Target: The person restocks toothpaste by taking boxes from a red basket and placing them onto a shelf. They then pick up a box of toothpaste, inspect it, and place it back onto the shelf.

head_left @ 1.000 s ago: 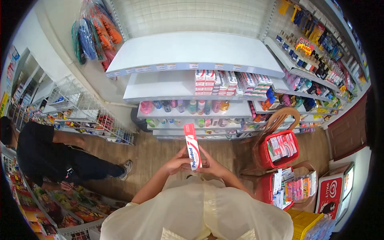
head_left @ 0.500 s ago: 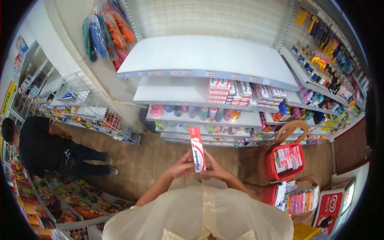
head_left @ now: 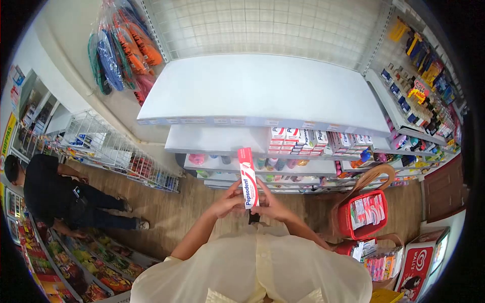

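Observation:
A red and white Pepsodent toothpaste box (head_left: 247, 179) stands out in front of my chest, its long side facing me and its red end pointing toward the shelves. My left hand (head_left: 227, 202) grips the lower left side of the box. On the lower right side, my right hand (head_left: 269, 206) closes around it too. A small dark object (head_left: 253, 218) shows just below the box between my hands; I cannot make out what it is. Beyond the box, similar toothpaste boxes (head_left: 298, 141) are stacked on the second shelf, to the right.
A white top shelf (head_left: 262, 88) spans the view ahead. At right a red basket (head_left: 343, 222) of boxes rests on a chair (head_left: 388, 174), near a Wall's freezer (head_left: 418, 265). A person in dark clothes (head_left: 55, 187) stands at left by snack racks (head_left: 101, 272).
The view has tipped upward and closer, so the top shelf looks larger and lower. Both hands and the box have risen slightly. The person at left now reaches toward the snack rack.

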The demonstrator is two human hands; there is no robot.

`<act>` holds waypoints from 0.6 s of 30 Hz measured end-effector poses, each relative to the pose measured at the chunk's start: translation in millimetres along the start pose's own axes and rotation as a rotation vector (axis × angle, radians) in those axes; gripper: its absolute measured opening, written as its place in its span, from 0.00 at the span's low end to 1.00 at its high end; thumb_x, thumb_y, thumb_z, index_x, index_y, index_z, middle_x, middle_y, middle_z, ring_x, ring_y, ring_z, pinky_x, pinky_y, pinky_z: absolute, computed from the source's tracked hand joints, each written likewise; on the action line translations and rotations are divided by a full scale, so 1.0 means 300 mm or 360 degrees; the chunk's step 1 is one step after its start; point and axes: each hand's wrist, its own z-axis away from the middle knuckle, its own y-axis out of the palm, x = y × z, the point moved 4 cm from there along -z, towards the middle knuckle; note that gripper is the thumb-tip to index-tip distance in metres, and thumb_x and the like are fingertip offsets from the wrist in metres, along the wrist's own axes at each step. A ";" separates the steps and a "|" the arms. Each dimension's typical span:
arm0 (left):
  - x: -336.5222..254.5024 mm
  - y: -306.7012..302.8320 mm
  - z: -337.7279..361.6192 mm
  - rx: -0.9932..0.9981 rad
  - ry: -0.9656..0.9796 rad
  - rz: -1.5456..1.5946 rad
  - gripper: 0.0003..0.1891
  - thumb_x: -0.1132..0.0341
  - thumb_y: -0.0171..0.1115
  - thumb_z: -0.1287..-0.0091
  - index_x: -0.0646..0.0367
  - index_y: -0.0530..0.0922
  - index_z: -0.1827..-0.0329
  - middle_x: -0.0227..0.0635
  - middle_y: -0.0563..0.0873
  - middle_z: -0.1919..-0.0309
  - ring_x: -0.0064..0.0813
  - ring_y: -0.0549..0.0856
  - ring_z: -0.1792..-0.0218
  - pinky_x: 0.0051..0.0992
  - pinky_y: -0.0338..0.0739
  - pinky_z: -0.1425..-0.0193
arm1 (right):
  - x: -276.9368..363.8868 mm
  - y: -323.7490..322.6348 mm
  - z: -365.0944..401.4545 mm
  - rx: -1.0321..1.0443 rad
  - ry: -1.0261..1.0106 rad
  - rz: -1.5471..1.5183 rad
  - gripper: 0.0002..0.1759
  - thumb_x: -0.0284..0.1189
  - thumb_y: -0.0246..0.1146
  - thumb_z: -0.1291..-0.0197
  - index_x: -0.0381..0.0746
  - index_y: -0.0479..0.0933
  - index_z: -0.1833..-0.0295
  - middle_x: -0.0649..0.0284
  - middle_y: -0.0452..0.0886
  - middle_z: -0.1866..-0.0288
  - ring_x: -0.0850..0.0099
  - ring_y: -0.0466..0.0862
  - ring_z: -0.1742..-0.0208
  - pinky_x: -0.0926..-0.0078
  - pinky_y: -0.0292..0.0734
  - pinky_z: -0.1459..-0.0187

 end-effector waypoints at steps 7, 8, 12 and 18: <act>-0.124 -0.041 -0.131 -0.0114 -0.0054 -0.0275 0.39 0.61 0.63 0.32 0.45 0.53 0.20 0.36 0.78 0.39 0.32 0.81 0.42 0.36 0.80 0.43 | 0.116 -0.058 -0.084 -0.0239 0.0330 -0.0155 0.56 0.31 0.69 0.38 0.60 0.34 0.18 0.58 0.81 0.44 0.71 0.85 0.55 0.75 0.77 0.61; -0.139 -0.045 -0.144 -0.0137 -0.0068 -0.0265 0.37 0.63 0.62 0.32 0.47 0.56 0.20 0.36 0.79 0.41 0.30 0.82 0.45 0.33 0.81 0.46 | 0.127 -0.067 -0.097 -0.0245 0.0332 -0.0159 0.56 0.31 0.69 0.38 0.60 0.34 0.18 0.58 0.81 0.44 0.71 0.85 0.55 0.75 0.77 0.61; -0.200 -0.055 -0.209 -0.0187 -0.0146 -0.0244 0.34 0.64 0.61 0.30 0.51 0.60 0.22 0.36 0.80 0.43 0.29 0.85 0.50 0.28 0.83 0.50 | 0.164 -0.102 -0.140 -0.0339 0.0357 -0.0174 0.54 0.29 0.69 0.38 0.58 0.39 0.18 0.53 0.80 0.43 0.72 0.85 0.56 0.75 0.78 0.63; -0.279 -0.076 -0.315 -0.0263 -0.0146 -0.0269 0.32 0.62 0.60 0.29 0.59 0.61 0.24 0.39 0.81 0.43 0.30 0.84 0.49 0.30 0.84 0.48 | 0.194 -0.181 -0.205 -0.0425 0.0199 -0.0063 0.51 0.28 0.69 0.38 0.54 0.43 0.19 0.53 0.81 0.43 0.69 0.86 0.57 0.74 0.81 0.64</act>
